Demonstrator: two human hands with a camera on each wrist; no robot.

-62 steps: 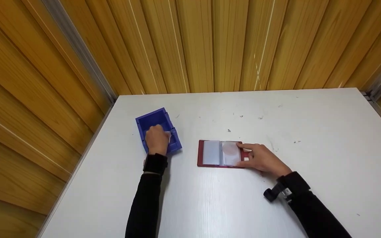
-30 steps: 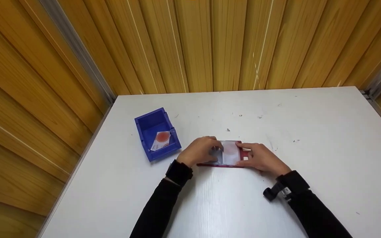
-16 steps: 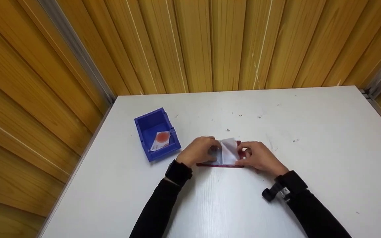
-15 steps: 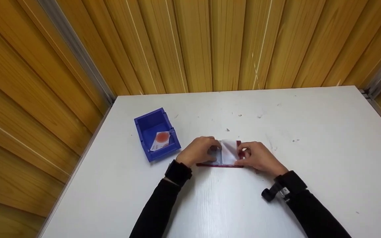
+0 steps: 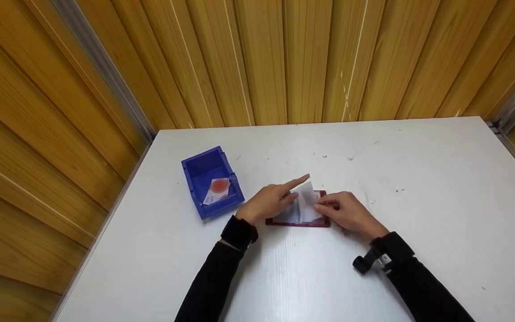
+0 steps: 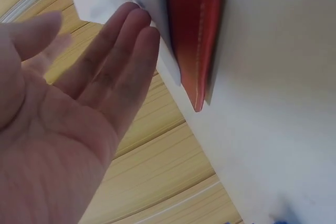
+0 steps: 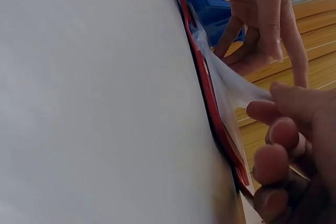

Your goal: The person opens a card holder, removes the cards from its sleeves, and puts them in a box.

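Observation:
A small red card holder (image 5: 323, 222) lies spread open on the white table, its clear plastic sleeves facing up. Between thumb and forefinger my right hand (image 5: 349, 213) pinches the free edge of one sleeve page (image 5: 306, 201), lifted and slanting up from the holder; the right wrist view shows this pinch close up. My left hand (image 5: 266, 203) is over the holder's left half with its index finger stretched out to the far right. In the left wrist view its other fingers (image 6: 118, 69) are nearly straight, tips right at the sleeves beside the red stitched cover (image 6: 191, 30).
Left of the holder stands a blue plastic bin (image 5: 224, 207), with a white card (image 5: 218, 188) bearing a red circle inside. Yellow wood-patterned panels (image 5: 306, 62) rise behind the table (image 5: 418, 179) and along its left side.
My left hand has come from the blue bin to the holder and extended its index finger. My right hand has gone from holding the holder's right edge to lifting a sleeve page.

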